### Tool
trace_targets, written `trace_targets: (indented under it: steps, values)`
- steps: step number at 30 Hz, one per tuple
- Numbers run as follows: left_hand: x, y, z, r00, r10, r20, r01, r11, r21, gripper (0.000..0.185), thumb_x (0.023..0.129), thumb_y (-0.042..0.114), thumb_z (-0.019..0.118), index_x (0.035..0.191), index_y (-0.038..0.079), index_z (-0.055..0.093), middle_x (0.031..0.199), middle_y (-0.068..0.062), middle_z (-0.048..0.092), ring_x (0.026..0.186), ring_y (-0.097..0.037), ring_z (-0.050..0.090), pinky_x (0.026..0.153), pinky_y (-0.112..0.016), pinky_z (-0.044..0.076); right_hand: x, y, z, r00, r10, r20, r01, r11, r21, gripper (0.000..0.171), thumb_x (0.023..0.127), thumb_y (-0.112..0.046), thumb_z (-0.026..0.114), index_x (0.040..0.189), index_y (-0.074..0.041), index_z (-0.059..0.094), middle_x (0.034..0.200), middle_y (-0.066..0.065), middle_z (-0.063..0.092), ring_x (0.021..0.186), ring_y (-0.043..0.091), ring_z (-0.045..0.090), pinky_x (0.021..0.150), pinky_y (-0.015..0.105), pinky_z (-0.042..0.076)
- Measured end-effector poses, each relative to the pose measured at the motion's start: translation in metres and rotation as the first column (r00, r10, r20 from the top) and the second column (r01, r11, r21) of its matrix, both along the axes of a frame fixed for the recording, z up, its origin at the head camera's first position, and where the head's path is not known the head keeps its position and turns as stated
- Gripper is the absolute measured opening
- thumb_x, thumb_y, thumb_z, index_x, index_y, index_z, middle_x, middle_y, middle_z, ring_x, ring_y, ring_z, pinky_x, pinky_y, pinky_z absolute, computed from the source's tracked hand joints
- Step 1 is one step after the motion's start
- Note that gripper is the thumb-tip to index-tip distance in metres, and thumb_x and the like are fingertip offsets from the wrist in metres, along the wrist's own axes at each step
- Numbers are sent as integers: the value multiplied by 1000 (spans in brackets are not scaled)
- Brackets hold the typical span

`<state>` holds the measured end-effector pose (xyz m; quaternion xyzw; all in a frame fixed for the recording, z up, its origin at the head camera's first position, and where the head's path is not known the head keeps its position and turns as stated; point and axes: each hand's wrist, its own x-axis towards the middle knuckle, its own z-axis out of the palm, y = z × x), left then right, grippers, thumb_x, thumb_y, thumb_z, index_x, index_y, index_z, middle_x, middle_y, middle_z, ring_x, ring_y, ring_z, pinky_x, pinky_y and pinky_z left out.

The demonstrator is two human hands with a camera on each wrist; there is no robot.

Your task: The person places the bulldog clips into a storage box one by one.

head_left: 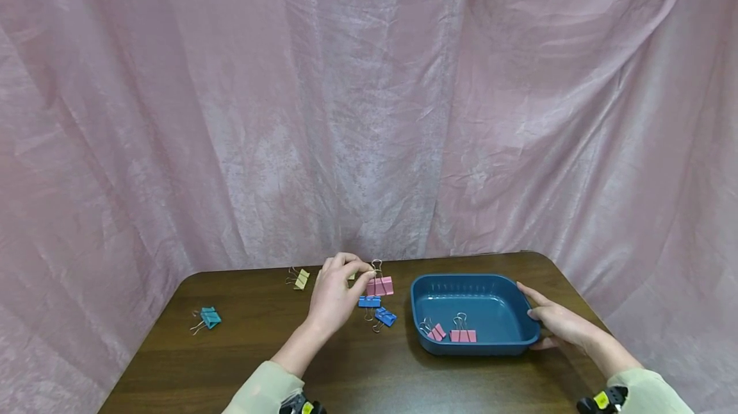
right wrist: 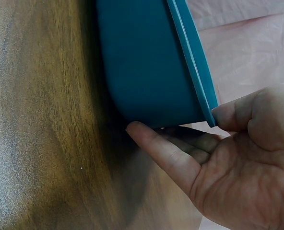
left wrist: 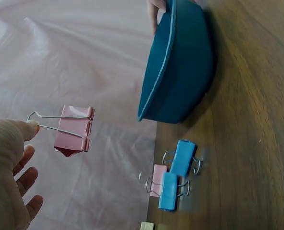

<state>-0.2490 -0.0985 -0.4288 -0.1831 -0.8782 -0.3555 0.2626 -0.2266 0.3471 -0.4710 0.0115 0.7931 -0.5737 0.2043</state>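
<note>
My left hand (head_left: 336,297) pinches a pink binder clip (left wrist: 74,128) by its wire handle between thumb and fingertip, holding it up off the table. Below it lie two blue binder clips (head_left: 369,302), with another pink binder clip (left wrist: 157,180) beside them in the left wrist view. At the right, a blue rectangular tray (head_left: 416,302) holds two pink binder clips (head_left: 463,336) near its front wall. My right hand (head_left: 562,323) grips the tray's right side, thumb at the rim and fingers against the outer wall, as the right wrist view shows.
A yellow binder clip (head_left: 302,279) lies toward the back of the brown table (head_left: 248,343). Another yellow clip (head_left: 352,277) is partly hidden by my left hand. A teal binder clip (head_left: 210,318) sits far left. A pink curtain (head_left: 357,113) hangs behind the table.
</note>
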Motion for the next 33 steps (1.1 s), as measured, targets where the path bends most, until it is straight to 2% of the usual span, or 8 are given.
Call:
trace_targets:
  steps: [11, 33]
  values:
    - [0, 20, 0, 999, -28, -44, 29, 1000, 8, 7, 92, 30, 78, 98, 25, 80, 104, 9, 64, 99, -17, 56, 88, -40, 46, 0, -1, 0, 1000, -3, -2, 3, 1000, -3, 72, 103, -1, 34, 164, -10, -2, 159, 40, -11, 134, 70, 24, 85, 62, 55]
    - [-5, 62, -4, 998, -55, -39, 54, 998, -24, 8, 92, 34, 77, 94, 27, 80, 101, 9, 63, 94, -15, 55, 83, -36, 46, 2, -1, 2, 1000, 1, 2, -1, 1000, 3, 71, 103, -1, 33, 164, -10, -4, 158, 42, -11, 133, 71, 24, 85, 62, 55]
